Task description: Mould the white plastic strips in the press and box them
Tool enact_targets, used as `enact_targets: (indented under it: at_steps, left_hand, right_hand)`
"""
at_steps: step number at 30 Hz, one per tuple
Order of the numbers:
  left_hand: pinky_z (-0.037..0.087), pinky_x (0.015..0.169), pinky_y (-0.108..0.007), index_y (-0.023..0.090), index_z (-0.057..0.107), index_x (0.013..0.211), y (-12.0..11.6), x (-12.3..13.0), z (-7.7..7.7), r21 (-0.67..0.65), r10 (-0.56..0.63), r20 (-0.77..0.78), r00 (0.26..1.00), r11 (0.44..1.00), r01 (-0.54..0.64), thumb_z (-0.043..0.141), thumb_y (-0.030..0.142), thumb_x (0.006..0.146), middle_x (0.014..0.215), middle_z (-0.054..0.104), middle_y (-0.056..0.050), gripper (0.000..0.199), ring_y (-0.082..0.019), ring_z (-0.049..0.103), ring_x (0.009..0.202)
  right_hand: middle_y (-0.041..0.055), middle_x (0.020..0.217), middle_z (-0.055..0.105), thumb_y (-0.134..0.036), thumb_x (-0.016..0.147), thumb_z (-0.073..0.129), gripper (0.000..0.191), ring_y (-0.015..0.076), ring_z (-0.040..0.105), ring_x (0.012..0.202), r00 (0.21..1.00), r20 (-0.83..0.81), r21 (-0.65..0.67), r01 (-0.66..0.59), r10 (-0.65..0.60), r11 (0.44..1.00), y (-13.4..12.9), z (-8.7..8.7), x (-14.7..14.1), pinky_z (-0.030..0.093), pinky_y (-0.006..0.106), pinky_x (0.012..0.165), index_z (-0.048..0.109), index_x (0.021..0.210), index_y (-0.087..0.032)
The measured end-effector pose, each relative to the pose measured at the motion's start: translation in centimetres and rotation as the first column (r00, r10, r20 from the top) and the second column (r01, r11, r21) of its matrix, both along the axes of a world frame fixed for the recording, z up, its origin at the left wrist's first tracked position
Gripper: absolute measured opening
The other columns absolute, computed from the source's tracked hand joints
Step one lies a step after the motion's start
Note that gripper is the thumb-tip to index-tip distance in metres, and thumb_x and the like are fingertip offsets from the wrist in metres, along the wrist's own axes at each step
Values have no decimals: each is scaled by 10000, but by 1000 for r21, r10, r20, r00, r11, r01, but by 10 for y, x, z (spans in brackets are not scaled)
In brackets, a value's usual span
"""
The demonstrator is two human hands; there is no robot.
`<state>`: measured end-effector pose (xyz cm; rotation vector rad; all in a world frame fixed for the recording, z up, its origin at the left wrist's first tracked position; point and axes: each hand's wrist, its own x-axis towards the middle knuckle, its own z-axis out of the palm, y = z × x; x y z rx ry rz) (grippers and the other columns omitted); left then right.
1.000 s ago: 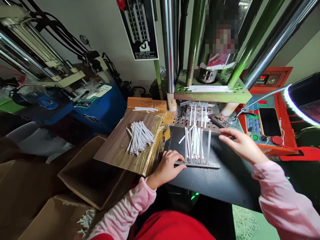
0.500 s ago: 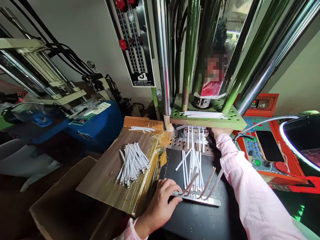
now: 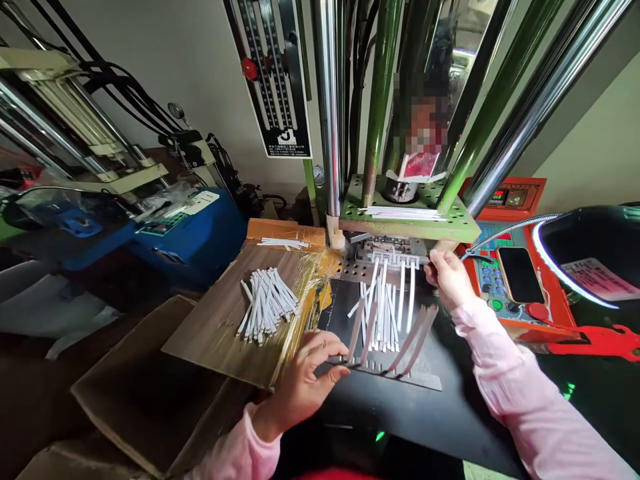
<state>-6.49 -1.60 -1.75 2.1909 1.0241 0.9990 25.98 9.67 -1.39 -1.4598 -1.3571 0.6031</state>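
Observation:
My left hand (image 3: 313, 373) pinches the left end of a flat metal bar (image 3: 420, 381) over the black work surface; several pale strips stand up from the bar. My right hand (image 3: 447, 275) grips the right end of a second metal bar (image 3: 400, 259) in front of the press's lower plate, and white strips hang from this bar toward me. Between the two bars, a loose bunch of white strips (image 3: 384, 320) lies on the black surface. A larger pile of white strips (image 3: 267, 303) rests on the wooden board at the left.
The green press plate (image 3: 410, 228) carries more strips and overhangs the metal base. A red control panel (image 3: 487, 283) with a phone (image 3: 521, 275) stands at the right, beside a ring lamp (image 3: 543, 267). An open cardboard box (image 3: 135, 373) is at the lower left.
My right hand has come out from beside the press toward me, bringing the second bar with its strips into view. My left hand keeps hold of its bar, whose strips are tilted differently.

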Motion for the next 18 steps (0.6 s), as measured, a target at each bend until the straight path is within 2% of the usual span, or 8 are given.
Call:
enact_targets:
  at_steps: [2, 5, 7, 10, 13, 15, 16, 18]
  left_hand:
    - [512, 858, -301, 229, 694, 972, 1, -7, 18, 19, 19, 4, 1000, 1000, -19, 627, 314, 936, 941, 704, -47, 114, -187, 655, 919]
    - [513, 885, -303, 230, 691, 957, 7, -15, 38, 44, 52, 26, 998, 998, -53, 641, 289, 928, 955, 704, -45, 82, -192, 660, 956]
    - [513, 906, -310, 223, 686, 945, 14, -17, 44, 55, 67, 52, 996, 996, -70, 651, 274, 920, 968, 702, -48, 67, -195, 659, 976]
    - [517, 927, -318, 210, 678, 970, 24, -16, 38, 48, 78, 78, 994, 995, -82, 658, 267, 915, 1018, 693, -60, 82, -196, 658, 1002]
    - [519, 922, -314, 205, 682, 999, 33, -12, 28, 61, 63, 71, 995, 996, -68, 669, 277, 910, 1027, 690, -59, 115, -193, 657, 995]
    - [512, 919, -305, 205, 687, 1000, 37, -7, 23, 83, 30, 57, 998, 996, -35, 675, 263, 909, 1008, 691, -50, 108, -185, 656, 981]
    - [508, 918, -299, 204, 689, 995, 39, -4, 21, 86, 12, 48, 999, 996, -16, 677, 251, 910, 998, 690, -46, 98, -182, 656, 978]
    - [502, 922, -290, 200, 691, 989, 43, 4, 20, 85, -20, 41, 999, 996, 16, 683, 229, 907, 994, 689, -43, 88, -176, 655, 981]
  right_hand:
    - [-62, 541, 372, -616, 973, 357, 385, 122, 339, 438, 993, -113, -90, -25, 15, 996, -36, -5, -3, 308, 275, 412, 336, 775, -286]
    - [-57, 536, 365, -623, 929, 430, 384, 143, 332, 441, 974, -227, -197, -71, 25, 978, -89, -14, -13, 285, 296, 411, 324, 766, -293]
    - [-56, 530, 355, -625, 925, 437, 388, 153, 343, 443, 963, -266, -262, -105, 33, 959, -120, -21, -22, 282, 298, 409, 335, 757, -290]
    - [-57, 530, 366, -629, 932, 425, 396, 152, 376, 443, 967, -247, -342, -145, 59, 928, -154, -36, -31, 321, 291, 423, 362, 748, -284]
    - [-35, 568, 481, -627, 917, 455, 374, 165, 481, 485, 993, 48, -378, -85, 112, 922, -173, -47, -30, 373, 288, 483, 472, 809, -269]
    - [-19, 586, 551, -645, 888, 485, 383, 185, 528, 497, 930, 348, -384, 26, 118, 923, -176, -47, -24, 365, 291, 494, 547, 870, -267]
    - [-15, 586, 569, -649, 881, 495, 390, 190, 541, 497, 894, 434, -379, 67, 113, 923, -174, -44, -21, 367, 292, 497, 573, 895, -268]
    - [-6, 607, 594, -648, 892, 492, 408, 188, 559, 515, 933, 346, -363, 41, 94, 931, -165, -33, -14, 401, 295, 508, 608, 962, -263]
